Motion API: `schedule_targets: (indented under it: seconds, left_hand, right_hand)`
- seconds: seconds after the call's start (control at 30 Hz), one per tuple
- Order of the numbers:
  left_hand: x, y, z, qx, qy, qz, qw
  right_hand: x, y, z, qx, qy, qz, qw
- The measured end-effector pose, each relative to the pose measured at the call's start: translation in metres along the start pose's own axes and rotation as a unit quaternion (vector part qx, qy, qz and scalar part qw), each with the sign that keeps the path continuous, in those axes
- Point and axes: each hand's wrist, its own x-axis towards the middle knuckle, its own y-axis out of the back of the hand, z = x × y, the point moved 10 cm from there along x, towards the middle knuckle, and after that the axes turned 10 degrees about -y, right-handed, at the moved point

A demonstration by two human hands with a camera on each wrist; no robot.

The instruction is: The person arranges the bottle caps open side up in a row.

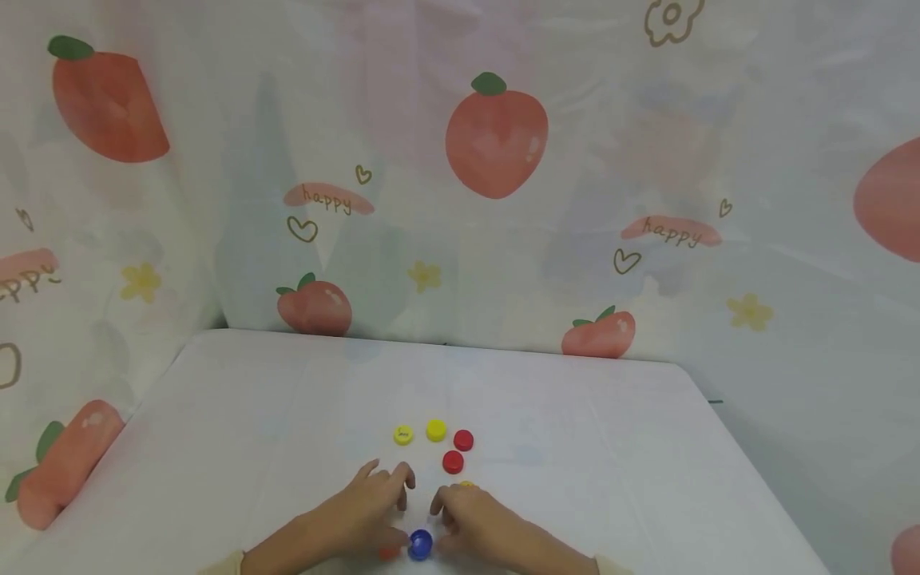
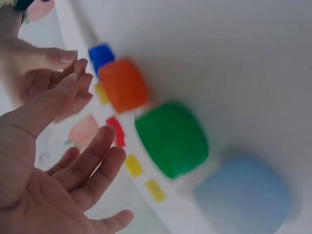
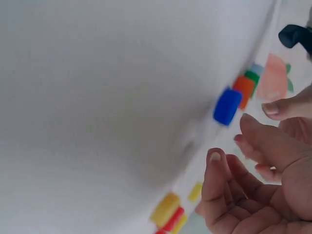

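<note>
A ring of plastic bottle caps lies on the white table. My left hand (image 1: 366,507) hovers over its left side, fingers loosely bent and holding nothing. Beside the blue cap (image 1: 420,545), my right hand (image 1: 477,519) has its fingers bent, also with nothing between them. In the left wrist view an orange cap (image 2: 123,85), a green cap (image 2: 171,140) and a light blue cap (image 2: 243,197) sit in a row near the left hand; the head view hides the last two. Partly behind the right hand is a yellow cap (image 1: 466,484).
Farther back lie two red caps (image 1: 453,461), a plain yellow cap (image 1: 436,430) and a yellow cap with dark marks (image 1: 403,434). A fruit-patterned curtain (image 1: 496,263) hangs behind the table (image 1: 575,447) and at both sides.
</note>
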Motion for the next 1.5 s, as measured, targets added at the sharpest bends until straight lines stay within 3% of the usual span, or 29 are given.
schedule_targets:
  seconds: [0.13, 0.27, 0.43, 0.63, 0.77, 1.03, 1.2, 1.5]
  left_hand:
    - [0.003, 0.030, -0.010, -0.036, 0.006, 0.064, 0.9973]
    - [0.005, 0.053, -0.024, -0.068, 0.006, 0.121, 0.9903]
    - [0.011, 0.063, -0.046, -0.080, 0.057, 0.142, 0.9849]
    - [0.024, 0.068, -0.073, -0.048, 0.116, 0.131, 0.9834]
    - [0.033, 0.067, -0.084, -0.049, 0.127, 0.114, 0.9840]
    - [0.051, 0.066, -0.092, -0.011, 0.116, 0.068, 0.9909]
    - [0.056, 0.064, -0.095, -0.014, 0.122, 0.049, 0.9913]
    - [0.067, 0.052, -0.092, -0.013, 0.092, 0.049, 0.9945]
  right_hand:
    - [0.004, 0.028, -0.010, -0.010, 0.057, 0.041, 0.998]
    - [0.015, 0.054, -0.015, 0.012, 0.077, 0.074, 0.994]
    - [0.032, 0.071, -0.019, 0.003, 0.088, 0.116, 0.989]
    - [0.056, 0.077, -0.019, -0.063, 0.059, 0.152, 0.985]
    - [0.072, 0.077, -0.023, -0.110, 0.060, 0.147, 0.981]
    - [0.097, 0.073, -0.030, -0.162, 0.051, 0.119, 0.978]
    - [0.108, 0.066, -0.036, -0.182, 0.053, 0.103, 0.976]
    - [0.118, 0.054, -0.044, -0.224, 0.071, 0.127, 0.964]
